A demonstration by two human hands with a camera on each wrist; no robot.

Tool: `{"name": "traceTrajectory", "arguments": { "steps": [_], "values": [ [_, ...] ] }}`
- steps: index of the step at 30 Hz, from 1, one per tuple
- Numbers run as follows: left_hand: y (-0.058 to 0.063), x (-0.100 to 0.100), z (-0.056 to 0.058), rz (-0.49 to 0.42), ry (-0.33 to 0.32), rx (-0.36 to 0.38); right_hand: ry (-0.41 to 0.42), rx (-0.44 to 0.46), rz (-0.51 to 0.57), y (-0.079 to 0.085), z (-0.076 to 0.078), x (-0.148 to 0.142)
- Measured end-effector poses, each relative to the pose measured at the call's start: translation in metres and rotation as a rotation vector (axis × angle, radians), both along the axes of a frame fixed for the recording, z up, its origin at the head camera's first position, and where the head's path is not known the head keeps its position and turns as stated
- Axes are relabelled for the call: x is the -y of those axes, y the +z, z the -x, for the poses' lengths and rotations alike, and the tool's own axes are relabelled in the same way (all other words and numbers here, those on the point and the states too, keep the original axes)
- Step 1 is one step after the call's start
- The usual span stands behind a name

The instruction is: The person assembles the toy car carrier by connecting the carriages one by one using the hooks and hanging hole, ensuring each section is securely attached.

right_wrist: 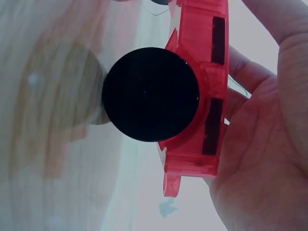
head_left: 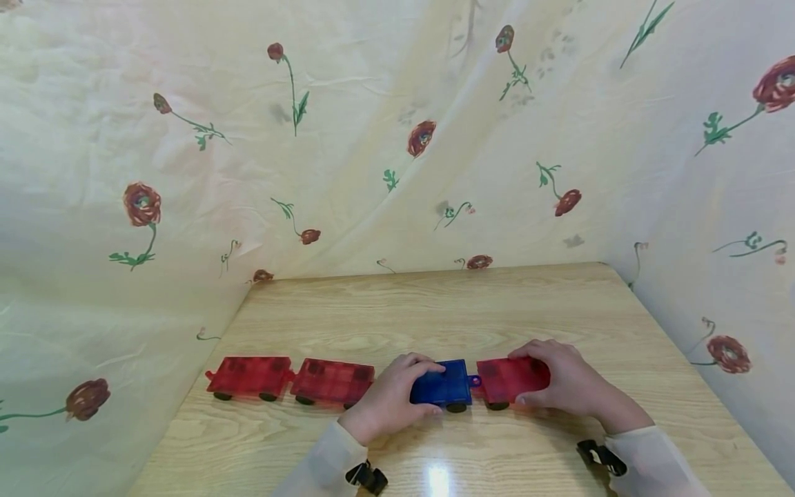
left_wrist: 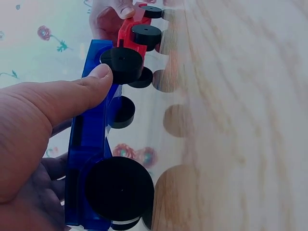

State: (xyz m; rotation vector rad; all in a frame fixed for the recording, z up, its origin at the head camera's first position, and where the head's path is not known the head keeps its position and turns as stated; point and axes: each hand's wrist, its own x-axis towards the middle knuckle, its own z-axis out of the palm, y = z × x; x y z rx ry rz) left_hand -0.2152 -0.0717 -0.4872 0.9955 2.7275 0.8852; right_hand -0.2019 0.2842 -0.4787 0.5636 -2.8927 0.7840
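Observation:
My left hand [head_left: 391, 399] holds a translucent blue toy train car [head_left: 452, 388] by its edges, thumb at the near side and fingers over the far side. In the left wrist view, the thumb lies beside a black wheel [left_wrist: 122, 65] of this blue car. To the right, my right hand [head_left: 574, 379] grips a translucent red toy train car [head_left: 502, 378] at its right end. The two cars are in line, their facing ends meeting at a small ring-shaped coupling [head_left: 475, 381]. The right wrist view shows the red car's side, a large black wheel [right_wrist: 151, 94] and a hitch loop.
Left of my left hand stand two more red train cars, one at the far left [head_left: 251, 375] and another [head_left: 332, 379] close behind it, end to end. The wood-grain tabletop [head_left: 435, 304] meets a flower-patterned cloth [head_left: 348, 172] at the back and sides.

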Motion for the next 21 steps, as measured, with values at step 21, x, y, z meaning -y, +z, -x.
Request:
{"name": "traceTrajectory", "arguments": {
  "steps": [21],
  "values": [
    [-0.0005,-0.0022,-0.0004,0.019,-0.018,-0.051,-0.02,0.011,-0.031,0.0013,-0.0008,0.0014]
  ]
}}
